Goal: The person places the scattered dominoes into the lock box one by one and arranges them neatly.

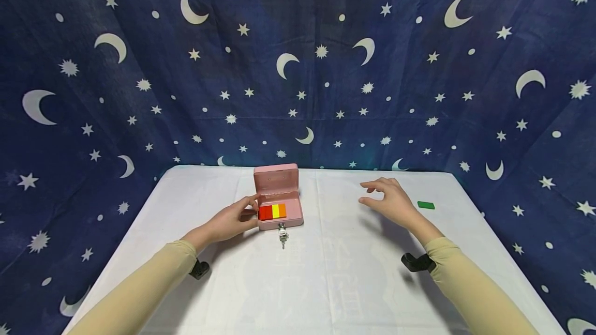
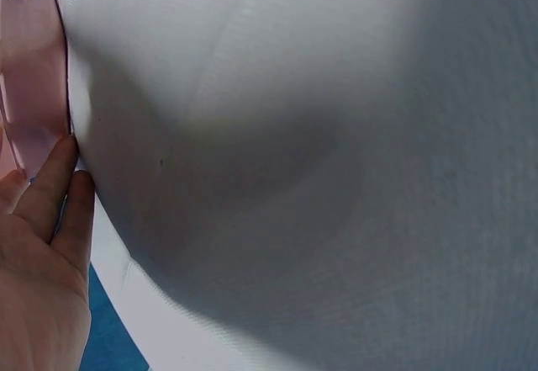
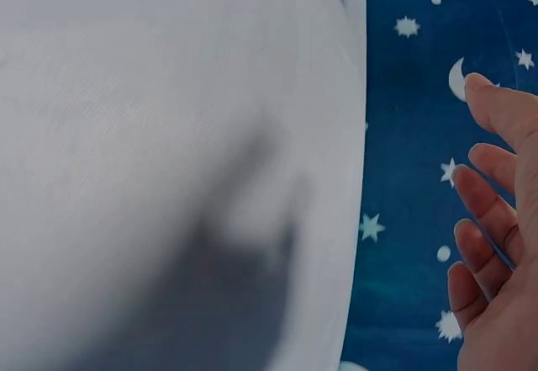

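Note:
A pink metal cash box (image 1: pixel 294 210) stands with its lid raised toward the back. Inside it, flat rectangular blocks lie side by side: red (image 1: pixel 265 213), yellow (image 1: pixel 276 211) and orange (image 1: pixel 282 211). My left hand (image 1: pixel 235 217) rests at the box's left side, thumb near the front corner and index finger farther back. In the left wrist view, straight fingers (image 2: pixel 77 211) touch the box (image 2: pixel 38 76). My right hand (image 1: pixel 388 203) hovers over the cloth, fingers loosely bent and thumb apart, with nothing held. Beyond it to the right lies a green block (image 1: pixel 426 204).
Keys (image 1: pixel 283 237) hang from the lock at the box's front. White cloth (image 1: pixel 335 278) covers the table, whose back edge meets a dark blue curtain (image 1: pixel 326 92) with moons and stars. Each wrist carries a black camera mount (image 1: pixel 416 262).

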### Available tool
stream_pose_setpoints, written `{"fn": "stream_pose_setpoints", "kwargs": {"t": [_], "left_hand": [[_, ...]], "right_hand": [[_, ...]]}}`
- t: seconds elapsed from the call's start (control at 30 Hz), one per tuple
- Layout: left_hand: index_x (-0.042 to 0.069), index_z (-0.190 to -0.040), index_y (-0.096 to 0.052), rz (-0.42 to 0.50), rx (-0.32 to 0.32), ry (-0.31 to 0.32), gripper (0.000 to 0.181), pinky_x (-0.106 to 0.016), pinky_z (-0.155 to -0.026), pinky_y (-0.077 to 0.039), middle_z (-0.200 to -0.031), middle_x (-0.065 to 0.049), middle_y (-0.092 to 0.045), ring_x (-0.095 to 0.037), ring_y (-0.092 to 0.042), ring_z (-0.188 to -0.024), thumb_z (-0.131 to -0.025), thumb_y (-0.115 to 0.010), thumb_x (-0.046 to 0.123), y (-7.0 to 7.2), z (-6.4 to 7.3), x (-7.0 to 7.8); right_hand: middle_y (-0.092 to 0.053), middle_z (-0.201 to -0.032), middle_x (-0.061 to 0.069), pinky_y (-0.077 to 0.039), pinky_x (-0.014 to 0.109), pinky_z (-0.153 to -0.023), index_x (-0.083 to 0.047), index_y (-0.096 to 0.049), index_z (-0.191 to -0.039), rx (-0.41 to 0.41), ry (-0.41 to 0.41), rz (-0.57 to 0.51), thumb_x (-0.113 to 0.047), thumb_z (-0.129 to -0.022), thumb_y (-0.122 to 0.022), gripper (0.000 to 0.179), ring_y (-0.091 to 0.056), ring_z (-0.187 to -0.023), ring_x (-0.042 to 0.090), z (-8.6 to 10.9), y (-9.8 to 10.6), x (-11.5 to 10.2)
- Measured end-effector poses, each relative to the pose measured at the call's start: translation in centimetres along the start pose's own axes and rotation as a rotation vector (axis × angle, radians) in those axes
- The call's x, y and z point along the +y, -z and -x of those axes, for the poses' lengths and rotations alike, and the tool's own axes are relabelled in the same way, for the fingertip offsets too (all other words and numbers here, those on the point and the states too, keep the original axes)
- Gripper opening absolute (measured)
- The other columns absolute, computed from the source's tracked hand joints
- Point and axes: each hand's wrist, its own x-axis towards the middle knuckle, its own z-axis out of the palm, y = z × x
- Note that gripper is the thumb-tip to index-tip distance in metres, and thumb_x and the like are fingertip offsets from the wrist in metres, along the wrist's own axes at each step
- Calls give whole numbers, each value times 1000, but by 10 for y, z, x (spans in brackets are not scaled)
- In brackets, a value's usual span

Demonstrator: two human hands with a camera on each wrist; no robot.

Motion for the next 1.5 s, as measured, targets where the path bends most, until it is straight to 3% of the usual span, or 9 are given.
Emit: {"fn": "stream_pose_setpoints", "kwargs": {"t": [0.1,0.23,0.7,0.8,1.0,1.17,1.4,1.5], "left_hand": [[20,-130,-53,4,3,-5,49,-45,-114,-39,-159,0,-40,-22,-57,-131,-92,-75,43,0,0,0],[20,-117,-54,8,-3,-9,42,-45,-114,-40,-163,2,-33,-23,-57,-131,-92,-74,46,0,1,1],[21,-114,-54,11,-9,13,40,-43,-114,-40,-164,6,-31,-20,-57,-131,-91,-75,46,0,1,1],[21,-115,-54,5,-6,10,39,-44,-114,-40,-164,5,-32,-20,-57,-131,-92,-75,44,0,1,1],[18,-133,-51,13,3,6,51,-48,-114,-39,-157,-3,-43,-24,-58,-130,-93,-74,40,-1,0,1],[20,-123,-53,14,-2,23,42,-46,-113,-40,-161,0,-38,-22,-58,-130,-93,-74,40,-1,0,1],[19,-138,-50,4,5,11,56,-45,-114,-40,-152,-1,-48,-22,-57,-131,-93,-75,41,-1,1,2],[18,-130,-53,6,3,1,50,-46,-113,-40,-157,-1,-43,-23,-56,-132,-93,-74,43,-1,2,3]], "right_hand": [[-67,-109,0,-42,40,-81,-19,-70,-129,36,-16,6,-46,-89,-78,49,-48,-109,23,3,1,9],[-68,-107,2,-43,41,-80,-17,-70,-130,94,-40,44,-46,-90,-76,50,-49,-103,24,9,1,20],[-67,-107,17,-37,59,-85,-4,-65,-131,207,-222,198,-42,-95,-70,52,-50,-100,40,44,11,70],[-67,-109,20,-38,61,-85,-2,-65,-130,221,-261,210,-41,-95,-70,53,-50,-102,44,51,13,79],[-62,-120,28,-36,62,-86,-1,-64,-131,226,-330,233,-41,-95,-70,54,-48,-106,49,59,17,94],[-60,-121,32,-36,61,-83,1,-63,-130,238,-388,254,-42,-94,-71,57,-47,-104,50,64,20,102],[-60,-116,35,-36,63,-81,4,-61,-128,249,-453,303,-49,-90,-72,66,-47,-100,51,67,27,110],[-60,-116,36,-35,65,-82,5,-61,-127,242,-481,315,-52,-89,-72,70,-47,-101,53,66,30,111]]}}
